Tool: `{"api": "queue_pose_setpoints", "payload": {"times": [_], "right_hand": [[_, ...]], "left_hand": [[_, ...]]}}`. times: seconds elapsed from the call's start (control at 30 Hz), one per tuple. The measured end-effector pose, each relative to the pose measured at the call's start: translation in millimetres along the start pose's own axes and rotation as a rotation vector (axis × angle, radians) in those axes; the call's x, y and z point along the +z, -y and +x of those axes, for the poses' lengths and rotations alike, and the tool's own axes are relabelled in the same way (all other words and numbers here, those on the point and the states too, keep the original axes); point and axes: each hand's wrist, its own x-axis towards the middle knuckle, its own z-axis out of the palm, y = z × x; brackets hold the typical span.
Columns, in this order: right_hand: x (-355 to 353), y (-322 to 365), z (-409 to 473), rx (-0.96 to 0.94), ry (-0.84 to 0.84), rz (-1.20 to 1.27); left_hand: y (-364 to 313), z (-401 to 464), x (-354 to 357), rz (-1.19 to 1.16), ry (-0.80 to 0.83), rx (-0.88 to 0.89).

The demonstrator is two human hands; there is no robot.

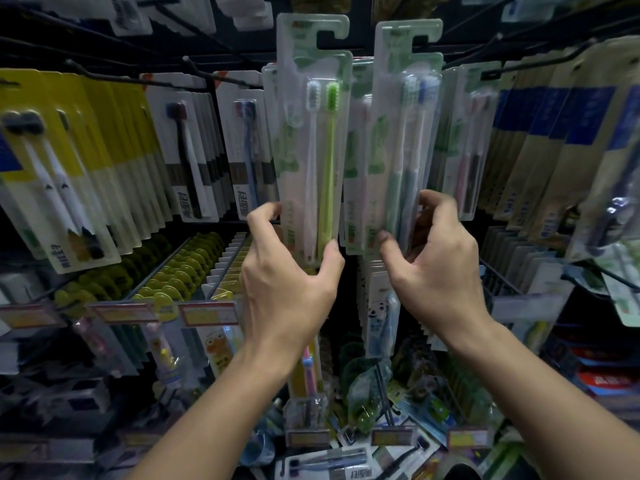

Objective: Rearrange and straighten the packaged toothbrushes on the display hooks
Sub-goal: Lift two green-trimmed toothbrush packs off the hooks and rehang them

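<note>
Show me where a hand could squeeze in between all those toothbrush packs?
Only the dark gap between the left hand and the right hand, under the green packs. Yellow packs and blue-topped packs hang crowded.

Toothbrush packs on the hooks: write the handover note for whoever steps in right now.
Left hand: grips the bottom of the green-brush pack, thumb on its right edge, fingers on its left.
Right hand: grips the bottom of the blue-brush pack.
Both packs are raised, their hanger cut-outs above the rows behind; whether either sits on a hook cannot be told.
Done: yellow packs at left hang in an even row.
Left: seat both held packs on hooks, square them with the rows; loose packs lie at the bottom.
</note>
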Motion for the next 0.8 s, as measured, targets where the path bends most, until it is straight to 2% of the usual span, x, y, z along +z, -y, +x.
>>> {"api": "queue_pose_setpoints", "payload": {"times": [0.8], "right_hand": [[-48, -44, 2, 0.098, -0.058, -0.063]], "left_hand": [[-51, -23, 50, -0.084, 0.087, 0.026]]}}
